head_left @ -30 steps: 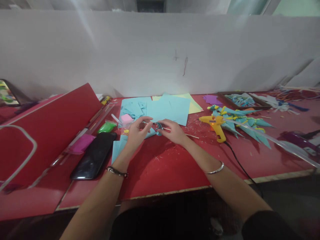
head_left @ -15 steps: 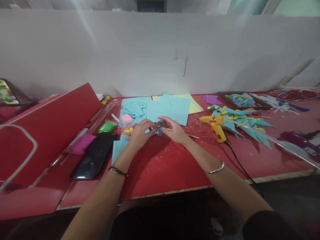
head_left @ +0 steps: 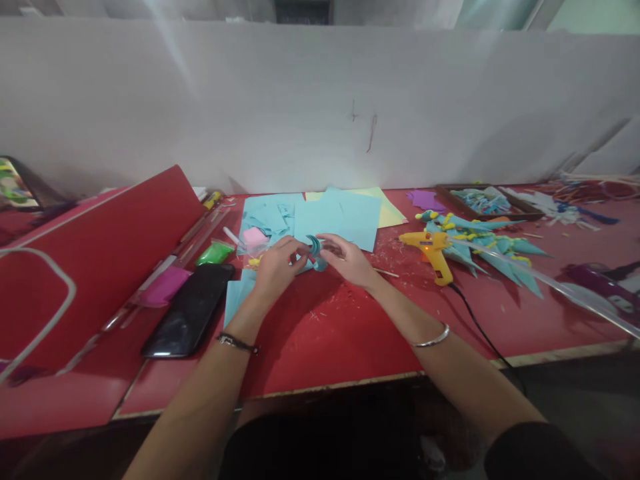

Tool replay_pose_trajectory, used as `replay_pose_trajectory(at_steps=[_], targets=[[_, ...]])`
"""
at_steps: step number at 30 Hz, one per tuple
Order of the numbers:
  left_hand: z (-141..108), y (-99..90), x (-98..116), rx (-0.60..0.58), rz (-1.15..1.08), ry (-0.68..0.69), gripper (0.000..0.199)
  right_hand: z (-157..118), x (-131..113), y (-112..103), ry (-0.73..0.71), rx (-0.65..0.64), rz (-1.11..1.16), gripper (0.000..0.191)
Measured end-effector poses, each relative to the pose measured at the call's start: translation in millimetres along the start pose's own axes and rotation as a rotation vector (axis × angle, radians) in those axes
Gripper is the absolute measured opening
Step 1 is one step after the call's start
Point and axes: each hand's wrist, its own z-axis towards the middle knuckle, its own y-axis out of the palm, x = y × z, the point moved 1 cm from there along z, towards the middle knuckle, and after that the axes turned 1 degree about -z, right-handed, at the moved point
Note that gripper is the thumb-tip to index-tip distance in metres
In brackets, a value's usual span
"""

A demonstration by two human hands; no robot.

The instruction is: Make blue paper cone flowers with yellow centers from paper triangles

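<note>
Between my two hands is a small curled blue paper piece (head_left: 315, 245), above the red table (head_left: 320, 347). My left hand (head_left: 284, 264) pinches its left side with thumb and forefinger. The fingers of my right hand (head_left: 345, 260) are closed on its right side, and a thin stick (head_left: 386, 273) shows beside this hand. Just below the curl lies a bit of blue paper (head_left: 321, 265). Large blue sheets (head_left: 345, 217) lie behind my hands, partly over a yellow sheet (head_left: 393, 212).
A yellow glue gun (head_left: 431, 250) with a black cord and pointed blue paper shapes (head_left: 510, 263) lie right. Behind them is a brown tray (head_left: 530, 212). To the left are a black phone (head_left: 190, 313), a green packet (head_left: 215, 253) and a red board (head_left: 115, 260).
The curled blue piece has turned and now shows as stacked curved strips instead of a ring. My fingers have shifted slightly around it.
</note>
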Motion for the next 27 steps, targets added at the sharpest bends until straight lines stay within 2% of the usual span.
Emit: replay_pose_trajectory(at_steps=[14,21,24,27], targets=[[0,1.3,2,-0.008,-0.009,0.01,0.01,0,-8,-1,-0.038,0.046,-0.211,0.029],[0,-0.1,4,-0.001,0.004,0.021,0.011,1,-6,-8,-0.152,0.225,-0.487,0.017],[0,-0.7,3,0.007,0.011,0.016,0.01,1,-5,-12,-0.157,0.317,-0.526,0.015],[0,-2.2,1,0.031,0.005,0.008,0.008,2,-3,-15,-0.143,0.357,-0.534,0.013]])
